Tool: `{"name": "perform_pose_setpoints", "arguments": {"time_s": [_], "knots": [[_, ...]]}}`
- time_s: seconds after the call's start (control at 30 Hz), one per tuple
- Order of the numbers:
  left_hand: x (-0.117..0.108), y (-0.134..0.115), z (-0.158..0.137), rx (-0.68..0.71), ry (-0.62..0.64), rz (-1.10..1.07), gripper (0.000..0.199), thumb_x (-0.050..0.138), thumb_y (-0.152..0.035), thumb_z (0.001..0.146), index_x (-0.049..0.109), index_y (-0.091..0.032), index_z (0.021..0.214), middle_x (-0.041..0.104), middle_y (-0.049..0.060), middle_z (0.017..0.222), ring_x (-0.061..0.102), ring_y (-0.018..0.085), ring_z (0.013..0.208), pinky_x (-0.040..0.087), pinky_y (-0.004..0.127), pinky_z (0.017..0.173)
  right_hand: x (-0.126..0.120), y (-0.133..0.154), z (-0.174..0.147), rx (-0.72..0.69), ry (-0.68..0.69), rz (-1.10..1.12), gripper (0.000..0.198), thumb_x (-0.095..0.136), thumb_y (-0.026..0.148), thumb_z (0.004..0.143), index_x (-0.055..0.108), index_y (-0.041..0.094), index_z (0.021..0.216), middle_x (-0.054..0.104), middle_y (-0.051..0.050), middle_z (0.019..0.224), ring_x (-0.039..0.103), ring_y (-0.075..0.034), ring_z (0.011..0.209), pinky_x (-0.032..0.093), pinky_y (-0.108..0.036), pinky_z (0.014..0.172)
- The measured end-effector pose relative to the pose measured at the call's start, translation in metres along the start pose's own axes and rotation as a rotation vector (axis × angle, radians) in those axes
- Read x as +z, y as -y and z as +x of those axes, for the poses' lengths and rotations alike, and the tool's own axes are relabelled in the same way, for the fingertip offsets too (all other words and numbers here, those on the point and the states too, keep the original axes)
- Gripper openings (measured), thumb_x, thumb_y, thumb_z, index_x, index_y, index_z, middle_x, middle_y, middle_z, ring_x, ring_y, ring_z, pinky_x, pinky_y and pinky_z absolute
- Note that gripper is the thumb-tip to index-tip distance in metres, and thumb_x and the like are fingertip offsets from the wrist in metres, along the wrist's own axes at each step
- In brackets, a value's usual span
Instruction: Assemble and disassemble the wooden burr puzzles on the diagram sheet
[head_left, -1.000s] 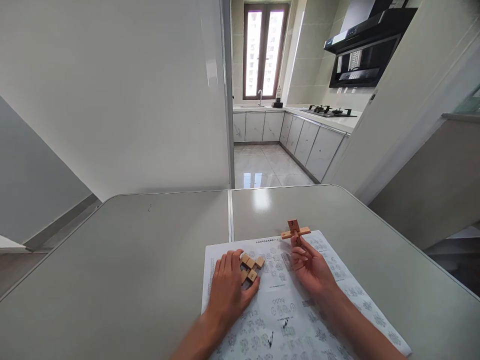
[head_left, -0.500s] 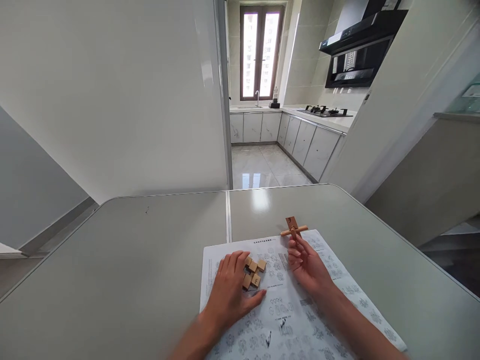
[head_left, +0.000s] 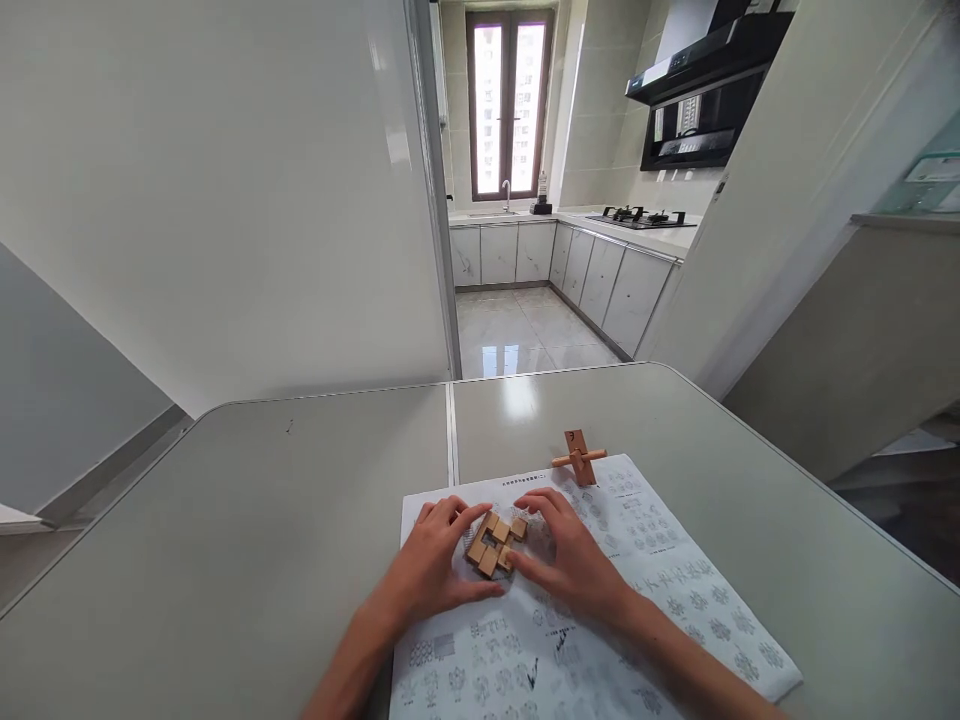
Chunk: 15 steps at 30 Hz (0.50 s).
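Observation:
An interlocking wooden block puzzle (head_left: 487, 560), made of several pale notched pieces, lies on a printed sheet (head_left: 570, 600) between my hands. My left hand (head_left: 431, 560) curves round its left side with fingers and thumb spread apart, the index fingertip at the puzzle's upper corner. On the other side, my right hand (head_left: 570, 550) has its thumb against the lower right block and its index finger near the upper right one. Beyond the right hand, a brown wooden cross-shaped piece with a round rod (head_left: 579, 457) rests at the sheet's far edge, untouched.
The sheet lies on a pale table (head_left: 225, 560) with a seam (head_left: 451, 430) running across it. Past the table's far edge are a white panel (head_left: 225, 200) and a kitchen with white cabinets (head_left: 499, 253), a gas hob (head_left: 641, 217) and a window (head_left: 508, 105).
My right hand has let go of the brown cross-shaped piece, leaving it at the sheet's far edge, and moved left to the block puzzle. My left hand has shifted slightly left.

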<state>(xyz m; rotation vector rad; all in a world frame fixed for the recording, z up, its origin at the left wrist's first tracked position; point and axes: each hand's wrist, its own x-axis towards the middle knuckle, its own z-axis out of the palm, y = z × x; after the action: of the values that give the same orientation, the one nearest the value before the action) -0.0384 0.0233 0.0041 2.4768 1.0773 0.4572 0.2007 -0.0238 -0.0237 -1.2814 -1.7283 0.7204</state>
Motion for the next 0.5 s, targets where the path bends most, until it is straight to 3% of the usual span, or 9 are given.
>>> {"name": "perform_pose_setpoints", "arguments": {"time_s": [0.17,0.33,0.5], "knots": [[-0.006,-0.001,0.002,0.003,0.024,-0.033,0.079,0.092,-0.054,0.067,0.06,-0.032,0.136,0.061,0.006,0.12,0.058,0.029,0.108,0.047,0.044,0.098,0.002,-0.004,-0.001,-0.016,0.06,-0.112,0.068,0.087,0.026,0.071,0.056,0.025,0.131,0.057,-0.011,0.132,0.053,-0.032,0.124,0.048,-0.049,0.106],[-0.014,-0.002,0.003,-0.042,0.062,-0.057,0.071,0.095,-0.049,0.062,0.064,-0.028,0.123,0.064,0.004,0.111,0.059,0.028,0.103,0.048,0.042,0.094,-0.002,-0.001,0.001,-0.073,0.087,-0.189,0.053,0.087,0.025,0.069,0.063,0.024,0.116,0.06,-0.01,0.121,0.054,-0.033,0.118,0.048,-0.05,0.103],[-0.018,0.002,0.003,-0.067,0.093,-0.086,0.059,0.091,-0.045,0.068,0.064,-0.026,0.117,0.065,0.002,0.1,0.059,0.025,0.093,0.048,0.037,0.085,-0.004,-0.002,0.004,-0.068,0.062,-0.112,0.05,0.083,0.027,0.075,0.061,0.024,0.12,0.064,-0.01,0.119,0.058,-0.031,0.113,0.05,-0.047,0.098]]}}
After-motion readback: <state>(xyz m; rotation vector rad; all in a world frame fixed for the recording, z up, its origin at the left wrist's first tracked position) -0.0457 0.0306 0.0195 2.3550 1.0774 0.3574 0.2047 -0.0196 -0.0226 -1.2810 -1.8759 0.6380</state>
